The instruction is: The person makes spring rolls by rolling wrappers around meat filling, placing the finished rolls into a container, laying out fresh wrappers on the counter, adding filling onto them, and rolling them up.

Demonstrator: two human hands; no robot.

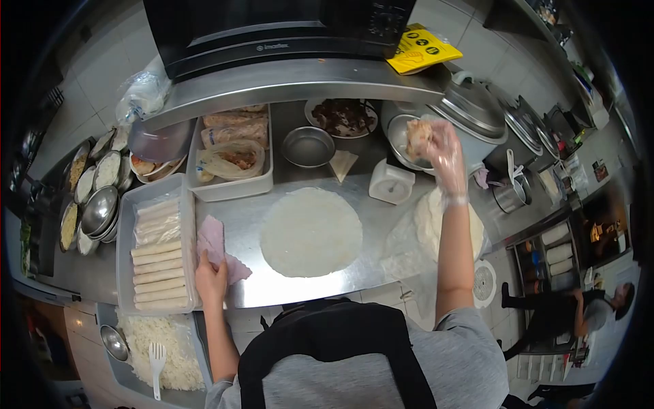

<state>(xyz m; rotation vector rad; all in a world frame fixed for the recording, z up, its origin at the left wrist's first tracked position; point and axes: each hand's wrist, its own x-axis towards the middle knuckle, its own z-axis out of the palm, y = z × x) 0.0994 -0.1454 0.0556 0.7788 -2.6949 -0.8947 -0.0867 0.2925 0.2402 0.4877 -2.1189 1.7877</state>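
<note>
My left hand (212,274) grips a pink cloth (212,235) on the steel counter, beside the tub of rolled dough sticks (159,273). Over a metal bowl (398,140) on a small white scale (392,183), my right hand (443,146), in a clear plastic glove, is closed on a clump of light shredded food (417,138). A round, flat sheet of dough (311,232) lies on the counter between my hands. A stack of pale round sheets (432,225) on plastic is under my right forearm.
Behind the dough are an empty metal bowl (308,147), a plate of dark filling (340,117) and a tub of bagged food (235,153). Metal bowls (100,210) stand far left, a rice tray (153,341) below. At right are a rice cooker (470,112) and another person (579,310).
</note>
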